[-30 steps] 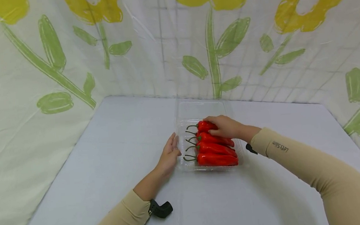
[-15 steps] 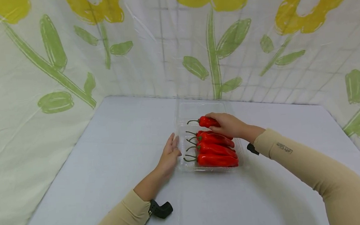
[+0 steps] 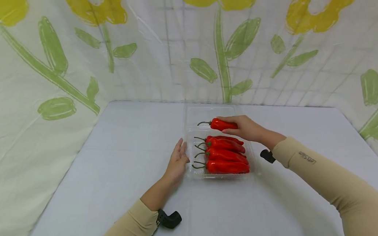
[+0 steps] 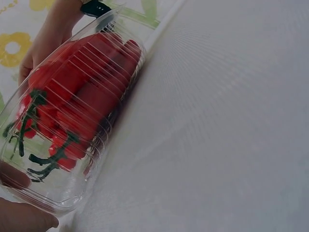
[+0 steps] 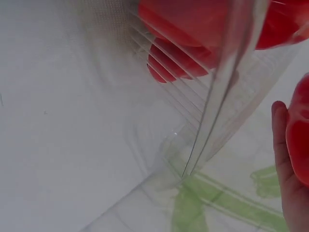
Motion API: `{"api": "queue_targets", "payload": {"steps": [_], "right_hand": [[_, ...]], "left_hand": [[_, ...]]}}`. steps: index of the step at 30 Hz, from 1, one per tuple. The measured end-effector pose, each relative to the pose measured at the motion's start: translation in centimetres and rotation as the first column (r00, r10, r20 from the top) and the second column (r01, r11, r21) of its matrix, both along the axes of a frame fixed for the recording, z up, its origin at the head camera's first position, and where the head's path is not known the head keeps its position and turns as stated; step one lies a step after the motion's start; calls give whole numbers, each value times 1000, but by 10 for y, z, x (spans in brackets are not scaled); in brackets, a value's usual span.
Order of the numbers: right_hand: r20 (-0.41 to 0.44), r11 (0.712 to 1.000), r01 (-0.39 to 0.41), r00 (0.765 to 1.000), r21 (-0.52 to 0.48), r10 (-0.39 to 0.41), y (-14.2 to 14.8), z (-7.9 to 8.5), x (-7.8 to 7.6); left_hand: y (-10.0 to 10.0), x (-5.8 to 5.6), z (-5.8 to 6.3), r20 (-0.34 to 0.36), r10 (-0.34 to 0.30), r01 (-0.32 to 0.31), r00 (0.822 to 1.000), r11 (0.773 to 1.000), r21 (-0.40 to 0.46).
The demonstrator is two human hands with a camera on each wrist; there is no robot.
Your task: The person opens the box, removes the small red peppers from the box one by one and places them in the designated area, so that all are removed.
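Note:
My right hand (image 3: 247,128) grips a red pepper (image 3: 221,124) with a green stem, raised above the far side of a clear plastic container (image 3: 197,173). The right wrist view shows the held pepper (image 5: 300,130) beside the fingers. Several more red peppers (image 3: 227,167) lie side by side in the container, their stems pointing left. My left hand (image 3: 175,164) rests against the container's left wall with its fingers fairly straight. In the left wrist view, the thumb (image 4: 26,217) is at the container's end, and the peppers (image 4: 82,82) show through the ribbed wall.
The container's clear lid (image 3: 211,113) lies folded back toward the far table edge. A pale cloth covers the table (image 3: 128,144). Behind it hangs a white curtain (image 3: 158,61) printed with yellow flowers and green leaves.
My right hand has lifted the farthest pepper out of the row, up and slightly to the right. A gap shows where it lay. The left hand has stayed in place.

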State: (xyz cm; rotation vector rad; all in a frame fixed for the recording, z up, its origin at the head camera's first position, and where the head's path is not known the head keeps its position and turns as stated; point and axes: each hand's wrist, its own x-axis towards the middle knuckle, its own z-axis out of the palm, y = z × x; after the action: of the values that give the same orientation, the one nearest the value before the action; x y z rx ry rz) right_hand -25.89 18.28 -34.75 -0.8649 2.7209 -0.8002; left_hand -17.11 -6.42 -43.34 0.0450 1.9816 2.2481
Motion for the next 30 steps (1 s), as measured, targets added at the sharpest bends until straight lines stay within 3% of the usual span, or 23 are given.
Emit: {"api": "queue_targets", "payload": {"steps": [7,15,19,25,30], "right_hand": [[70,999,33,997,-42,-30,7,3,5],[156,969,195,973,-151,-171,18,1,16],[211,942,274,949,-192,-233,25,0,24],[306,875,419,889,-242,-341,35,-3,30],[345,828,481,859,-288,-378,41,-5,30]], "left_hand": [[-2,-1,-1,-4,5,-5,1000,1000,-4],[-2,0,0,-27,-8,8,1000,1000,-15],[-1,0,0,-27,-8,7,1000,1000,-22],[-1,0,1,-17,-4,3,1000,999,-47],[-1,0,1,-7,-1,1,1000,999,-48]]}}
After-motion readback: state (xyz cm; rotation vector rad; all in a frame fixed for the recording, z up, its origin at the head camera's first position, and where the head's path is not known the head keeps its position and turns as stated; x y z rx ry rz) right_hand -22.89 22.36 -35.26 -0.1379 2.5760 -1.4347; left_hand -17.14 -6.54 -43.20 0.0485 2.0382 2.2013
